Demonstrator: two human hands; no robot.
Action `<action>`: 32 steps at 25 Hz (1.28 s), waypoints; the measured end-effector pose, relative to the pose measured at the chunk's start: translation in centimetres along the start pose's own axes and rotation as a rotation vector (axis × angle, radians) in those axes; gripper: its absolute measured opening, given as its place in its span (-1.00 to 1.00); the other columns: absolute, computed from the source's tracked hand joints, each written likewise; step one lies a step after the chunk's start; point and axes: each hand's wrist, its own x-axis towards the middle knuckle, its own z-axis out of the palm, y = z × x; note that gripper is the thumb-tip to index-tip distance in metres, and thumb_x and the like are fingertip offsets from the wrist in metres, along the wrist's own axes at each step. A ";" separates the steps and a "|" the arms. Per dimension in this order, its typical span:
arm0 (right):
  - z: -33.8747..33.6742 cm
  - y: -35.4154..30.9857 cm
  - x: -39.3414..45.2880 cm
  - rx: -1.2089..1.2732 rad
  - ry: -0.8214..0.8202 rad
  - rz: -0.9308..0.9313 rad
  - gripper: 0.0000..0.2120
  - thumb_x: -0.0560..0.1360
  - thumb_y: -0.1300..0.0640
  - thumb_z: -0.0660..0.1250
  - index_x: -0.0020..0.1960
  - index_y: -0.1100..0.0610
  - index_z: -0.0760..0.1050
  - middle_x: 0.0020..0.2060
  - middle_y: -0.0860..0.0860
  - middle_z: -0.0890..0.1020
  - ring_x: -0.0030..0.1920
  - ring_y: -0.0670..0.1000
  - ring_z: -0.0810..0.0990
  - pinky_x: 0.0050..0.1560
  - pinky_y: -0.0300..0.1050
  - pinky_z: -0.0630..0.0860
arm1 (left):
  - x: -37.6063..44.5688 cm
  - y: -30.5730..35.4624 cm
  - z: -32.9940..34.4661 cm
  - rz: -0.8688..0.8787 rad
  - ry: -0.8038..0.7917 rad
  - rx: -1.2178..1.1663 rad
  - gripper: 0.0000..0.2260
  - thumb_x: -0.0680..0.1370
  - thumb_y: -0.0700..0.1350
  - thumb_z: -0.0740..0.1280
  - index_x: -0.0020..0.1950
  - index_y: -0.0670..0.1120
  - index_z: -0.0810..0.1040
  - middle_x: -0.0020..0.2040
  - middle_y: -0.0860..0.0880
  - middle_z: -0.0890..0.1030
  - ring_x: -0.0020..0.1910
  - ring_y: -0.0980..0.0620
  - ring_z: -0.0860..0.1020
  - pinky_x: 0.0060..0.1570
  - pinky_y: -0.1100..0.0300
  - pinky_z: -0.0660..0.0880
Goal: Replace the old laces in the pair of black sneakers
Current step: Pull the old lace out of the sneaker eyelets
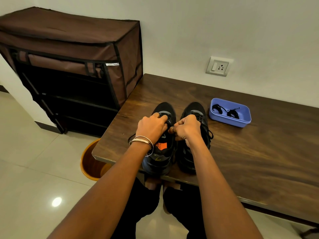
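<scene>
You're working the old lace point(168, 125) on the left sneaker point(159, 140), which is sitting toes-away beside its mate point(193, 135) at the table point(259, 152) edge. Your left hand point(151, 128) and right hand point(185, 129) are both pinching it closed. New laces point(225, 111) are waiting in the blue tray point(241, 122).

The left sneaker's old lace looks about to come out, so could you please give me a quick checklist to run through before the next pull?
1. Both sneakers sit on the table: ok.
2. Left hand and right hand are on the left sneaker lace area: ok.
3. Lace actually pinched: cannot tell, fingers hide it.
4. Knot undone: cannot tell.
5. Replacement laces wait in the blue tray: ok.
6. Right sneaker lace still threaded: ok.
</scene>
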 end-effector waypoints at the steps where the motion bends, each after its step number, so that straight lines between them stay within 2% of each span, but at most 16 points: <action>1: 0.1 0.0 0.1 -0.013 0.005 0.003 -0.89 0.32 0.21 0.55 -0.27 0.19 0.62 -0.17 0.15 0.67 -0.21 0.16 0.68 -0.22 0.10 0.68 | -0.1 0.1 0.1 0.003 0.015 -0.001 -0.73 0.63 0.06 0.13 0.21 -0.03 0.47 0.08 -0.07 0.54 -0.04 -0.20 0.58 -0.17 0.04 0.45; 3: 0.4 0.0 0.2 -0.034 0.002 -0.005 -0.84 0.28 0.16 0.56 -0.24 0.17 0.61 -0.12 0.16 0.65 -0.16 0.17 0.67 -0.17 0.11 0.68 | -0.4 0.0 0.1 -0.048 0.094 -0.087 -0.77 0.62 0.05 0.16 0.14 -0.02 0.51 -0.01 -0.05 0.56 -0.09 -0.16 0.57 -0.24 0.09 0.36; 5: 0.3 -0.2 0.1 -0.052 -0.020 -0.012 -0.80 0.27 0.14 0.60 -0.22 0.17 0.61 -0.13 0.14 0.64 -0.13 0.17 0.66 -0.13 0.11 0.67 | -0.6 0.1 0.1 -0.191 0.173 -0.242 -0.82 0.59 0.04 0.22 0.01 -0.01 0.53 -0.12 0.00 0.58 -0.14 -0.10 0.55 -0.23 0.13 0.27; 9: 0.0 -0.1 0.2 -0.085 -0.025 -0.046 -0.82 0.30 0.16 0.61 -0.27 0.18 0.62 -0.11 0.17 0.65 -0.10 0.18 0.66 -0.10 0.11 0.67 | -0.2 0.0 -0.3 -0.652 0.182 -0.714 -0.86 0.50 0.06 0.32 -0.15 0.03 0.59 -0.24 0.08 0.62 -0.12 -0.02 0.55 -0.13 0.15 0.36; 11: 0.1 -0.1 0.3 -0.129 -0.038 -0.085 -0.83 0.33 0.14 0.59 -0.25 0.18 0.62 -0.11 0.17 0.65 -0.07 0.18 0.65 -0.07 0.11 0.66 | 0.0 -0.1 -0.2 -0.701 0.173 -0.795 -0.88 0.47 0.06 0.35 -0.19 0.05 0.61 -0.28 0.10 0.62 -0.09 0.00 0.55 -0.06 0.12 0.44; 14: 0.0 -0.1 0.3 -0.169 -0.060 -0.105 -0.81 0.34 0.10 0.56 -0.18 0.18 0.61 -0.10 0.17 0.65 -0.09 0.19 0.65 -0.05 0.09 0.66 | 0.0 0.1 -0.3 -0.545 0.239 -0.774 -0.91 0.49 -0.01 0.33 -0.09 0.13 0.63 -0.19 0.09 0.61 -0.04 0.01 0.56 0.01 0.08 0.50; 15: -0.1 -0.1 0.4 -0.163 -0.070 -0.106 -0.80 0.34 0.09 0.56 -0.17 0.18 0.61 -0.13 0.16 0.65 -0.10 0.18 0.66 -0.06 0.10 0.66 | 0.1 0.1 -0.4 -0.446 0.237 -0.663 -0.85 0.50 -0.01 0.32 0.01 0.16 0.63 -0.09 0.08 0.60 0.03 0.00 0.53 0.06 0.06 0.47; 18: -0.1 0.0 0.4 -0.151 -0.069 -0.108 -0.80 0.32 0.10 0.55 -0.22 0.19 0.59 -0.19 0.16 0.66 -0.14 0.20 0.66 -0.10 0.12 0.67 | -0.1 0.2 -0.5 -0.145 0.052 -0.179 -0.73 0.54 0.07 0.27 0.23 0.20 0.56 0.13 0.06 0.52 0.20 -0.03 0.40 0.12 0.00 0.32; 20: 0.0 -0.1 0.1 -0.156 -0.052 -0.119 -0.82 0.32 0.10 0.54 -0.22 0.18 0.60 -0.19 0.14 0.65 -0.17 0.19 0.66 -0.13 0.12 0.67 | -0.3 0.4 -0.6 -0.083 0.007 -0.011 -0.73 0.57 0.03 0.26 0.26 0.15 0.56 0.16 0.03 0.52 0.19 -0.05 0.45 0.12 -0.02 0.31; 23: 0.1 -0.4 -0.4 -0.192 -0.053 -0.133 -0.82 0.34 0.09 0.53 -0.15 0.16 0.61 -0.17 0.13 0.64 -0.15 0.19 0.66 -0.11 0.12 0.67 | -0.3 0.9 -0.8 -0.075 0.062 0.074 -0.78 0.60 -0.05 0.23 0.16 0.03 0.61 0.10 -0.01 0.57 0.06 -0.08 0.55 0.06 0.02 0.33; 25: 0.1 -0.6 -0.7 -0.237 -0.059 -0.137 -0.77 0.34 0.07 0.53 -0.09 0.16 0.59 -0.14 0.14 0.64 -0.11 0.21 0.66 -0.08 0.13 0.66 | -0.3 1.0 -1.1 -0.143 0.081 -0.076 -0.80 0.58 -0.03 0.24 0.09 0.02 0.63 0.04 -0.01 0.61 0.03 -0.08 0.57 0.04 0.03 0.39; 27: 0.2 -0.8 -1.0 -0.290 -0.057 -0.144 -0.71 0.36 0.04 0.53 -0.03 0.17 0.58 -0.10 0.14 0.63 -0.07 0.22 0.65 -0.06 0.10 0.64 | -0.3 0.9 -1.2 -0.288 0.116 -0.366 -0.86 0.53 -0.02 0.31 -0.05 0.01 0.65 -0.07 0.01 0.66 -0.03 -0.06 0.59 0.02 0.03 0.47; 30: 0.2 -1.1 -1.3 -0.359 -0.040 -0.164 -0.67 0.41 0.04 0.51 0.07 0.18 0.56 0.01 0.15 0.59 0.03 0.24 0.60 -0.04 0.04 0.57 | -0.2 0.9 -1.2 -0.643 0.235 -1.069 -0.86 0.45 -0.08 0.35 -0.23 -0.09 0.64 -0.21 -0.04 0.65 -0.15 -0.04 0.59 -0.10 0.09 0.51; 32: 0.2 -1.2 -1.4 -0.362 -0.040 -0.172 -0.68 0.42 0.03 0.51 0.06 0.17 0.55 0.00 0.15 0.60 -0.01 0.23 0.64 -0.03 0.06 0.61 | 0.2 0.7 -1.9 -0.890 0.264 -1.495 -0.84 0.47 -0.13 0.30 -0.29 -0.12 0.58 -0.29 -0.04 0.60 -0.27 0.00 0.56 -0.27 0.14 0.43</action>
